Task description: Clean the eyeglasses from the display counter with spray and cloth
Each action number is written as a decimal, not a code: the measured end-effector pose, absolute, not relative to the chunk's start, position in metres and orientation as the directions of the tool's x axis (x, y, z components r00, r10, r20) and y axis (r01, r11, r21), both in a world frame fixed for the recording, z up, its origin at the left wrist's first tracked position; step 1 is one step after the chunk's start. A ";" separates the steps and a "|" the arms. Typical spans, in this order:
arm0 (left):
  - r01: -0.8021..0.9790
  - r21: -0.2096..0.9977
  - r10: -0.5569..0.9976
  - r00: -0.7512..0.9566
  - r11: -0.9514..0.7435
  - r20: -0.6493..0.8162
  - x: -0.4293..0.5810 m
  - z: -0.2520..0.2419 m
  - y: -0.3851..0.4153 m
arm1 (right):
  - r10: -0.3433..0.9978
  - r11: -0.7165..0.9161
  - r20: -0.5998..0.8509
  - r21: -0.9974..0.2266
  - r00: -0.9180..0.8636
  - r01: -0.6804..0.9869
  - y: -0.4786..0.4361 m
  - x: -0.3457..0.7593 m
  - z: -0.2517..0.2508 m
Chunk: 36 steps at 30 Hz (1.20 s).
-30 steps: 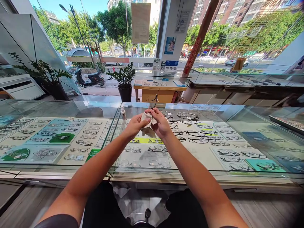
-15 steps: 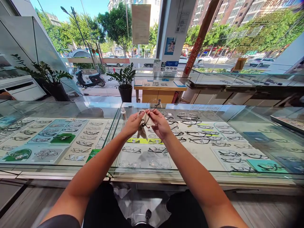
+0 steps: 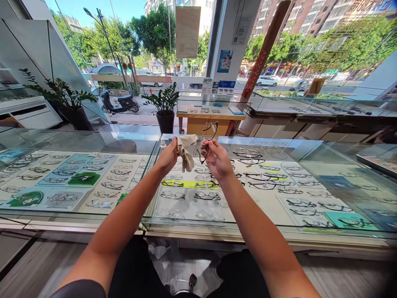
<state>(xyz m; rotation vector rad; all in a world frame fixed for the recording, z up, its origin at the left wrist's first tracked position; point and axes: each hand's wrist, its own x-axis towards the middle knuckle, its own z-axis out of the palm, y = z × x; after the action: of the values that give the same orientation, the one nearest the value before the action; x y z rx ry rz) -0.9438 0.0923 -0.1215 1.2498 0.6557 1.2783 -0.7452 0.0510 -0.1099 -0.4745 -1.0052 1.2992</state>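
Note:
My left hand pinches a beige cleaning cloth, whose loose end hangs down to the right of the fingers. My right hand grips a pair of eyeglasses with thin dark rims, near the middle of the frame. The glasses stand on end, one lens above the fingers and the other below and to the left. A small gap separates cloth and glasses. Behind my left hand, a small white spray bottle stands on the counter, partly hidden.
Below my hands runs a glass display counter with rows of eyeglasses inside. Farther off are a wooden table with more glasses, a potted plant and a large window onto the street.
My hands have moved apart. The cloth has come off the glasses and stays with my left hand, while my right hand holds the glasses, now turned more upright.

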 end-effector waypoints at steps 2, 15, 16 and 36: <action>-0.383 0.912 0.923 0.279 -0.146 0.265 -0.944 -0.120 0.091 | 0.934 0.221 0.342 -0.777 -0.101 -0.589 0.049 -0.746 -0.109; -0.367 0.927 0.871 0.428 -0.077 0.241 -0.929 -0.131 0.077 | 0.882 0.101 0.356 -0.781 -0.307 -0.616 0.046 -0.761 -0.118; -0.363 0.927 0.870 0.421 -0.098 0.257 -0.929 -0.131 0.078 | 0.886 0.100 0.353 -0.778 -0.300 -0.621 0.048 -0.760 -0.119; 0.063 0.815 0.758 0.414 -0.577 0.504 -0.963 -0.115 0.084 | 0.905 0.145 0.375 -0.717 -0.202 -0.682 0.050 -0.745 -0.110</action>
<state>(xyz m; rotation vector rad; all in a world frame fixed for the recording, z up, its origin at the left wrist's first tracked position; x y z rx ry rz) -0.9629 0.0836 -0.1155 1.9347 0.6981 1.2005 -0.7449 0.0505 -0.1097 -0.2941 -1.0025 1.4751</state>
